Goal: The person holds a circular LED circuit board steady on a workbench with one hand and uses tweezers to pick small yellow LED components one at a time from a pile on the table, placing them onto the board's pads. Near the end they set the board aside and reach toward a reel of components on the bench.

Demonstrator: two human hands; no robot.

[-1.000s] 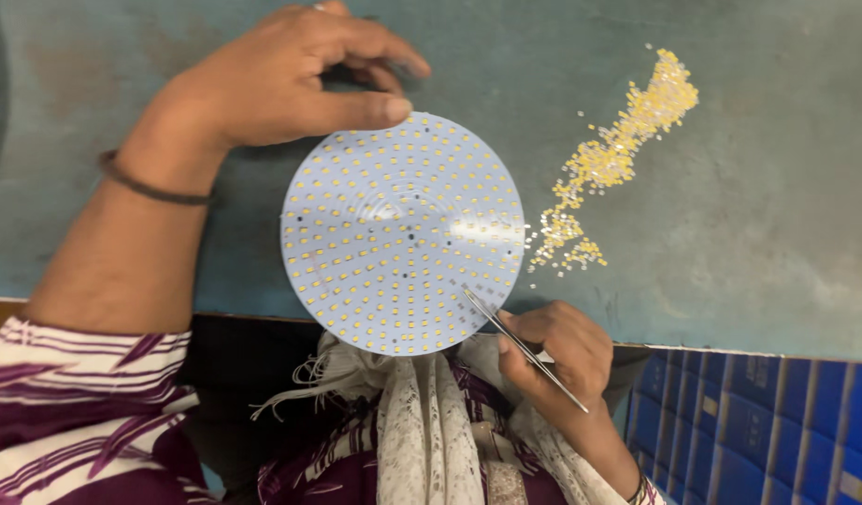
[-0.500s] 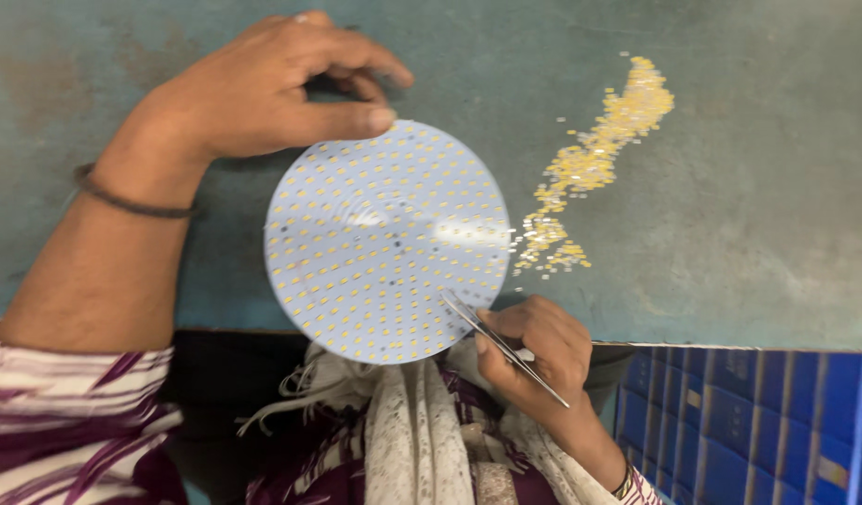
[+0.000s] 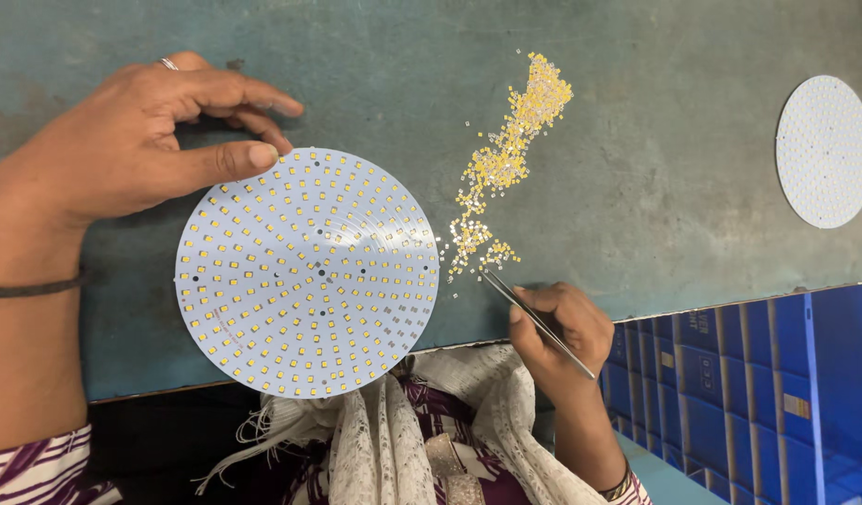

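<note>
A round white circuit board [image 3: 308, 273] dotted with small yellow chips lies at the near edge of the grey-green table [image 3: 655, 168]. My left hand [image 3: 141, 140] holds the board's upper left rim between thumb and fingers. My right hand [image 3: 559, 329] grips thin metal tweezers [image 3: 534, 318], their tip at the near end of a loose trail of tiny yellow chips [image 3: 501, 164] just right of the board.
A second round white board [image 3: 825, 151] lies at the far right of the table. Blue plastic crates [image 3: 758, 383] stand below the table edge on the right. A white lace scarf [image 3: 422, 440] covers my lap.
My right hand has carried the tweezers off the board's lower right part and rightward to the chip pile. The left hand keeps its hold on the rim.
</note>
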